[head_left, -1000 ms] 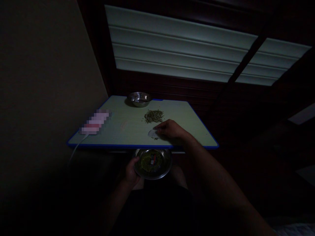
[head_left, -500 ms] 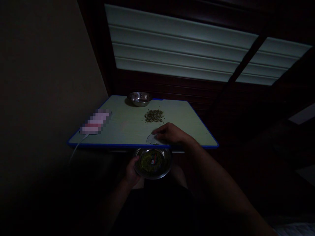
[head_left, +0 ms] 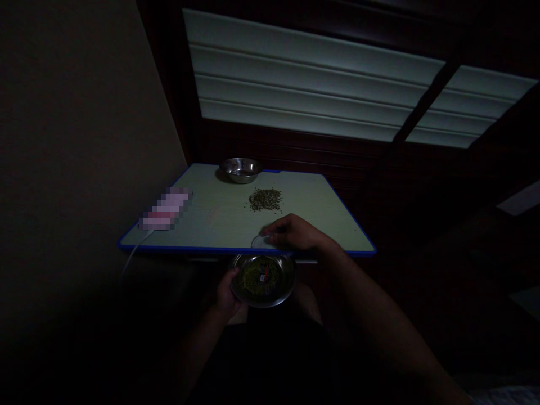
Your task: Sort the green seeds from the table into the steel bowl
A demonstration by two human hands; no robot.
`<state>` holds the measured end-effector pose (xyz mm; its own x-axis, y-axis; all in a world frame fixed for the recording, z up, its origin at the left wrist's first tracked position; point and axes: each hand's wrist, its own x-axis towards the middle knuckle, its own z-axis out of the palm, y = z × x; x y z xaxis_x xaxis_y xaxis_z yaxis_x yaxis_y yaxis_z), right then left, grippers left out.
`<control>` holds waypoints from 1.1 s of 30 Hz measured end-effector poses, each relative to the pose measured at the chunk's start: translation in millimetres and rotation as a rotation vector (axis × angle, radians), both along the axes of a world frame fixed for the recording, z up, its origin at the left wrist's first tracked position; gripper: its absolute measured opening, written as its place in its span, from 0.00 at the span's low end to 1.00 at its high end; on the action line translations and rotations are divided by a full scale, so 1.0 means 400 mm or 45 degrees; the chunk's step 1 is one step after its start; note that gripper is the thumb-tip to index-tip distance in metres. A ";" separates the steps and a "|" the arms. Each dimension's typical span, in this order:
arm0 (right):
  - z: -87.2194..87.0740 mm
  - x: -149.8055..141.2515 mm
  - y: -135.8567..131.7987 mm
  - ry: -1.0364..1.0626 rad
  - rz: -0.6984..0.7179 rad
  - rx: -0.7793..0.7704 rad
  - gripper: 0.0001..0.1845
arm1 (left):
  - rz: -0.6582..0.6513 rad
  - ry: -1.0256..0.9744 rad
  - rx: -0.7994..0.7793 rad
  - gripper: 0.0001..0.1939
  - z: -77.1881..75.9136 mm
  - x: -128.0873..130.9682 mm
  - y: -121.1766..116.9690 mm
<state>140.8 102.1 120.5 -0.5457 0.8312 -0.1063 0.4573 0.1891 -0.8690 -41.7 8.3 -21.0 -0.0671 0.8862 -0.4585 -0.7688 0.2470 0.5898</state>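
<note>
Clear disc (head_left: 259, 242) at table (head_left: 202, 233) edge, steel bowl (head_left: 265, 304) (grains (head_left: 252, 277) inside) below

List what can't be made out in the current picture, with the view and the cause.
Head view: pink thing, blurred by pixelation.
Head view: right side of the clear piece, hidden by the right hand.
Head view: print on the label in the lower bowl, too small and dark.
Head view: some left hand fingers, hidden by that bowl.
Head view: cable's lower end, lost in shadow.

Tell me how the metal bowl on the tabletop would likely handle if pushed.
The bowl is probably stiff, since its shiny wall looks like metal. It would likely slide rather than tip, being low and wide. Its smooth side might feel slippery.
</note>
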 end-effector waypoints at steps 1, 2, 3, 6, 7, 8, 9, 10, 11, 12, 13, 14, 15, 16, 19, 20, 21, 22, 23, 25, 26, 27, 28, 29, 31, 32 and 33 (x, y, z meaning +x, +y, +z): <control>-0.001 -0.002 0.000 0.009 -0.004 0.003 0.15 | 0.011 0.004 -0.002 0.11 0.000 0.000 0.000; -0.002 -0.004 0.001 0.019 -0.016 0.000 0.15 | 0.024 0.007 0.000 0.11 0.000 0.001 0.000; -0.004 -0.006 0.003 0.028 -0.028 -0.008 0.15 | 0.034 0.008 0.005 0.11 0.001 0.001 0.000; -0.009 -0.017 0.010 0.054 -0.073 -0.025 0.15 | 0.048 0.010 0.011 0.11 0.004 0.000 -0.001; -0.010 -0.021 0.013 0.057 -0.085 -0.018 0.15 | 0.048 0.010 0.005 0.11 0.005 -0.001 -0.001; -0.011 -0.025 0.015 0.051 -0.096 -0.003 0.15 | 0.049 0.011 -0.002 0.11 0.006 -0.001 -0.001; -0.012 -0.029 0.018 0.039 -0.105 0.020 0.15 | 0.049 0.011 -0.004 0.11 0.006 -0.002 -0.002; -0.012 -0.033 0.020 0.022 -0.110 0.044 0.15 | 0.049 0.011 -0.004 0.11 0.007 -0.002 -0.001; -0.011 -0.036 0.021 0.001 -0.102 0.064 0.14 | 0.046 0.009 -0.005 0.11 0.007 -0.002 -0.001; -0.010 -0.038 0.022 -0.019 -0.086 0.076 0.14 | 0.043 0.008 -0.007 0.11 0.007 -0.003 -0.001; -0.008 -0.040 0.022 -0.033 -0.063 0.077 0.14 | 0.043 0.005 -0.007 0.11 0.008 -0.003 -0.001; -0.005 -0.042 0.022 -0.042 -0.033 0.068 0.15 | 0.047 0.001 -0.010 0.11 0.008 -0.002 0.000; -0.002 -0.043 0.021 -0.047 -0.008 0.055 0.15 | 0.054 -0.005 -0.011 0.11 0.009 -0.002 0.000; 0.001 -0.044 0.020 -0.049 0.011 0.046 0.15 | 0.065 -0.011 -0.010 0.11 0.010 -0.002 0.000; 0.008 -0.045 0.019 -0.035 0.052 0.056 0.15 | 0.101 -0.018 0.002 0.10 0.014 -0.002 0.000; 0.009 -0.046 0.019 -0.026 0.065 0.063 0.15 | 0.111 -0.018 0.010 0.10 0.016 -0.002 -0.001; 0.010 -0.046 0.020 -0.015 0.077 0.068 0.15 | 0.117 -0.019 0.021 0.10 0.017 -0.002 -0.002; 0.010 -0.047 0.021 -0.005 0.088 0.071 0.15 | 0.119 -0.022 0.030 0.10 0.018 -0.002 -0.002; 0.009 -0.047 0.023 0.004 0.095 0.073 0.15 | 0.116 -0.027 0.040 0.10 0.018 -0.002 -0.003; 0.007 -0.049 0.025 0.017 0.105 0.074 0.15 | 0.108 -0.032 0.054 0.11 0.018 -0.002 -0.004; 0.006 -0.051 0.026 0.020 0.111 0.074 0.15 | 0.105 -0.030 0.058 0.11 0.017 -0.002 -0.004; 0.004 -0.052 0.026 0.024 0.117 0.075 0.15 | 0.107 -0.025 0.059 0.11 0.016 -0.002 -0.004; 0.003 -0.053 0.026 0.028 0.125 0.076 0.15 | 0.111 -0.020 0.059 0.11 0.015 -0.002 -0.003; 0.001 -0.054 0.025 0.034 0.130 0.076 0.15 | 0.114 -0.016 0.058 0.11 0.014 -0.002 -0.003; 0.001 -0.054 0.024 0.051 0.130 0.061 0.14 | 0.113 -0.013 0.054 0.11 0.011 -0.004 -0.002; 0.001 -0.051 0.024 0.064 0.126 0.049 0.14 | 0.111 -0.013 0.052 0.11 0.009 -0.004 -0.002; 0.002 -0.048 0.026 0.080 0.115 0.035 0.14 | 0.110 -0.012 0.049 0.11 0.007 -0.005 -0.002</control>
